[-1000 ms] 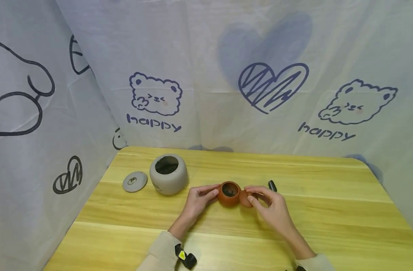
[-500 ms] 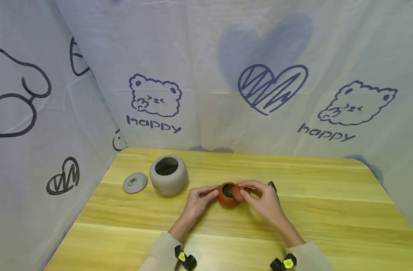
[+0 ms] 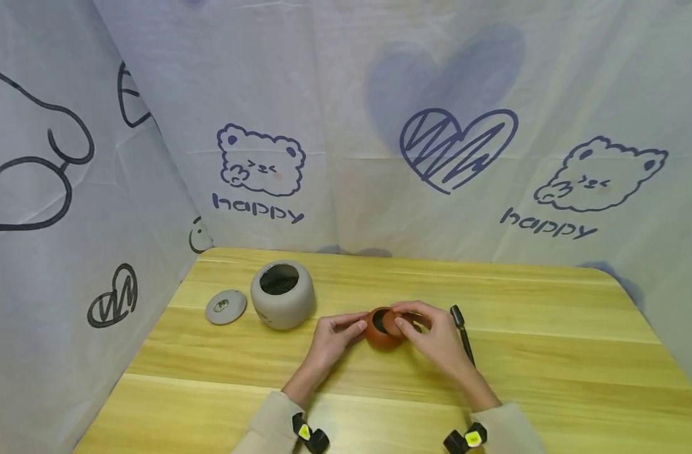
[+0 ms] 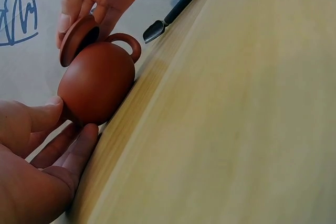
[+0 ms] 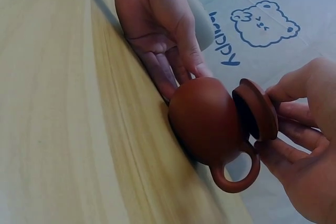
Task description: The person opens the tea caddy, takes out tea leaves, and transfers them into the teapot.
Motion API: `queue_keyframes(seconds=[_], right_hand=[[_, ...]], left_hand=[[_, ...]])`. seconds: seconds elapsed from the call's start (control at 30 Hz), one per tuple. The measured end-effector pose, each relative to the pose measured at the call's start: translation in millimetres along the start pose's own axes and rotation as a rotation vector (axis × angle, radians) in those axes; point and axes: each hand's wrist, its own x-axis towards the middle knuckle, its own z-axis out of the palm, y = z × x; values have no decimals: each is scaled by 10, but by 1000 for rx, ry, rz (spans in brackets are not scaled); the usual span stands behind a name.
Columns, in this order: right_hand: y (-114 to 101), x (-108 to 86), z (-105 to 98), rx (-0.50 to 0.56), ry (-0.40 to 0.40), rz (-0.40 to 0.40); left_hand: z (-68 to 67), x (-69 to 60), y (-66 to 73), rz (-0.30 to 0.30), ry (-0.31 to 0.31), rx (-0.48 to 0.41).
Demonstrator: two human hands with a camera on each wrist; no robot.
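Note:
A reddish-brown clay teapot (image 3: 380, 341) stands upright on the wooden table, its looped handle (image 5: 239, 182) toward my right side. My left hand (image 3: 330, 339) grips it on the side opposite the handle, thumb above and fingers below in the left wrist view. Between the thumb and fingers of my right hand (image 3: 437, 333) is the matching lid (image 5: 256, 109). The lid is tilted at the pot's mouth and covers part of the opening; whether it touches the rim I cannot tell. Dark contents seen earlier inside are mostly hidden now.
A grey jar (image 3: 283, 306), uncovered and holding something dark, stands at the left. Beside it lies its round grey lid (image 3: 225, 307). To the right of my right hand lies a black-handled scoop (image 4: 181, 6). Printed cloth (image 3: 357, 189) hangs behind the table (image 3: 567, 353).
My right hand has moved left with the teapot lid, from beside the pot to over its mouth. More of the scoop shows now. My left hand has kept its place.

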Motion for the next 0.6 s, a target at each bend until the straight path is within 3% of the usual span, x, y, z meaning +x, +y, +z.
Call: queue_keyframes(seconds=[0.3,0.6], right_hand=[[0,12,83,19,-5,25],[-60,13,196,36,48,69]], left_hand=[[-6,-1,24,6,-5,7],[-11,-12,30,-1,1,15]])
